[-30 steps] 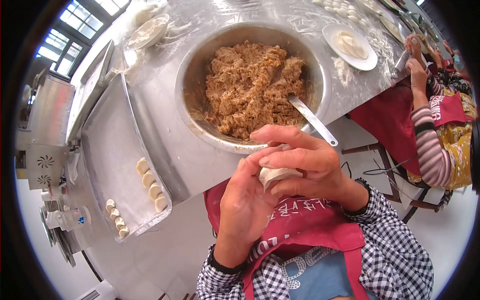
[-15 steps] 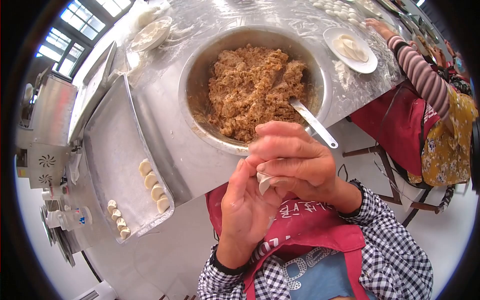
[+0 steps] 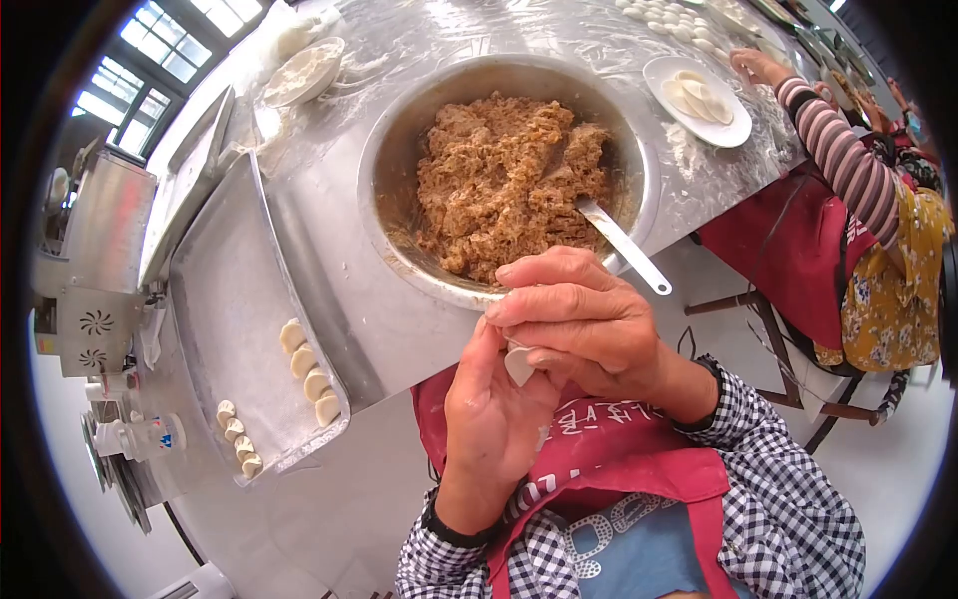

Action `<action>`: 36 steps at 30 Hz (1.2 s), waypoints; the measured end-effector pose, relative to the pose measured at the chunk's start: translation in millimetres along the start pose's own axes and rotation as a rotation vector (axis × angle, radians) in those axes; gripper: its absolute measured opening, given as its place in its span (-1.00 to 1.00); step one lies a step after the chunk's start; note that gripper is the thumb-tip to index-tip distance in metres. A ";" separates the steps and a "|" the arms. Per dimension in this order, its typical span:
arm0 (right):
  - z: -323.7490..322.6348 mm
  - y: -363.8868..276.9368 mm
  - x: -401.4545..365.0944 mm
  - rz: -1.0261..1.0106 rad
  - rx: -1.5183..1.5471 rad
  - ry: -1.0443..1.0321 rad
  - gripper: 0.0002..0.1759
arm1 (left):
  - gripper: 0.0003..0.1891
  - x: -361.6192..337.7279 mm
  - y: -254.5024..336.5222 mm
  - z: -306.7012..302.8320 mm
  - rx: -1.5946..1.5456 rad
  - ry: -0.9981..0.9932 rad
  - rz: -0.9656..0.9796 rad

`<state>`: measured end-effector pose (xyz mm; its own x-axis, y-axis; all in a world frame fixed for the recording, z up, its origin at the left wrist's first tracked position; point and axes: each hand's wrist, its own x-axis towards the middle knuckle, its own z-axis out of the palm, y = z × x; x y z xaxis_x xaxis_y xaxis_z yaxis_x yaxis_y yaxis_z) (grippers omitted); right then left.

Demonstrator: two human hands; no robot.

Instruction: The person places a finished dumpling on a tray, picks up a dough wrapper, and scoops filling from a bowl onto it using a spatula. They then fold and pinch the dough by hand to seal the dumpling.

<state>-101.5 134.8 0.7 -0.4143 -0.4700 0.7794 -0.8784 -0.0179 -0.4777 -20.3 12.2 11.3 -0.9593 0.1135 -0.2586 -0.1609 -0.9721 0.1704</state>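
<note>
A pale dumpling (image 3: 519,365) shows only in part between my two hands, in front of the filling bowl. My left hand (image 3: 499,409) supports it from below, palm turned up. Over it curls my right hand (image 3: 589,324), thumb and fingers pinching the dough and hiding most of it. Just beyond my hands stands a big steel bowl (image 3: 371,215) of brown minced filling (image 3: 504,180). A white-handled spoon or spatula (image 3: 627,248) rests in the filling, its handle over the bowl's right rim.
To the left, a metal tray (image 3: 225,299) holds two short rows of dumplings (image 3: 311,374). A white plate (image 3: 733,130) of round wrappers (image 3: 699,97) sits at the right. Beyond it a co-worker's hand (image 3: 760,68) rests by several dough pieces (image 3: 664,15). A floury dish (image 3: 304,72) stands back left.
My right hand's fingers have shifted slightly down and left, closing further over the dumpling. The visible dough flap has turned a little. Bowl, tray and plate stay in place.
</note>
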 end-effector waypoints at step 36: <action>-17.5 -51.4 24.1 0.101 0.208 -0.061 -0.62 | -0.76 -40.1 244.9 -38.0 1.607 0.619 0.570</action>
<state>-70.5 139.8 51.1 -0.4771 -0.5312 0.7001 -0.7624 -0.1461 -0.6304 -12.5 -238.2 27.3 -0.8157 -0.5753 -0.0605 -0.2826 0.3050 0.9095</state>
